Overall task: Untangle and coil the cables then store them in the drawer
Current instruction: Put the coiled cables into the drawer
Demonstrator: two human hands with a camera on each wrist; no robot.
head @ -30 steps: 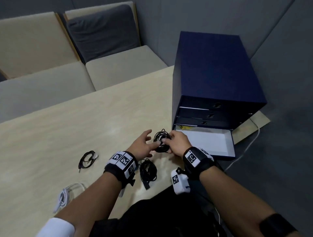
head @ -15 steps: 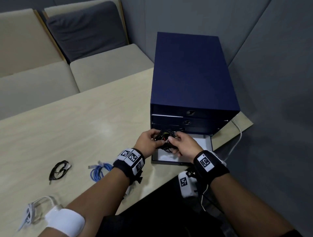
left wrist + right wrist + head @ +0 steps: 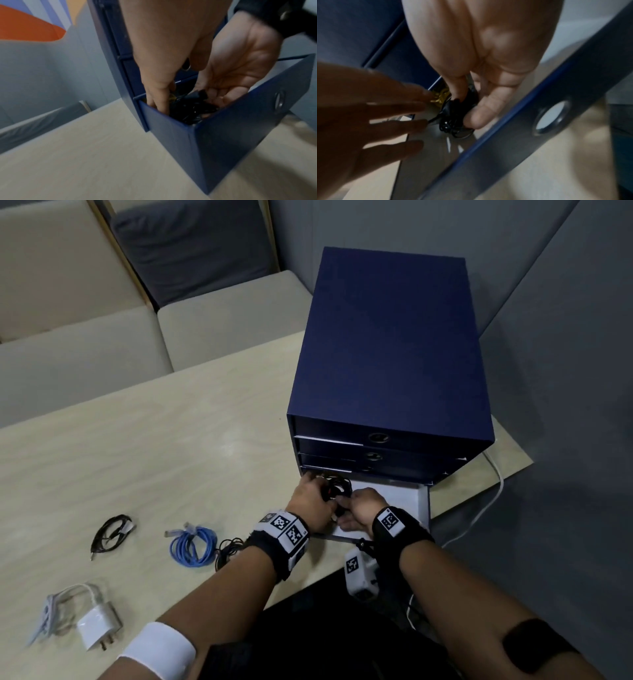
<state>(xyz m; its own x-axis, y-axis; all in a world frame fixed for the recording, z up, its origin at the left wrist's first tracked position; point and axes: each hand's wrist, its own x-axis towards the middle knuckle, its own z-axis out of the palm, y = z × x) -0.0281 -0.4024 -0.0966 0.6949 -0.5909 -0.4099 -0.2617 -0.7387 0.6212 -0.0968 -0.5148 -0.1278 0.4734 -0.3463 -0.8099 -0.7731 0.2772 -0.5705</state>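
Presently, the black cable coil [image 3: 337, 487] is pinched by right hand [image 3: 363, 508] and steadied by left hand [image 3: 310, 501] with straight fingers inside the open drawer [image 3: 423, 505]; if released loosely, it could spring uncoiled.

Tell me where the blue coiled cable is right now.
In the head view, the blue coiled cable lies on the light wooden table, left of the left hand, between a thin black cable and a black cable bundle.

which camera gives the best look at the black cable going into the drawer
The right wrist view: the black cable sits unobstructed, pinched by the right hand on the drawer floor. In the left wrist view the drawer wall half hides it; in the head view both hands largely cover it.
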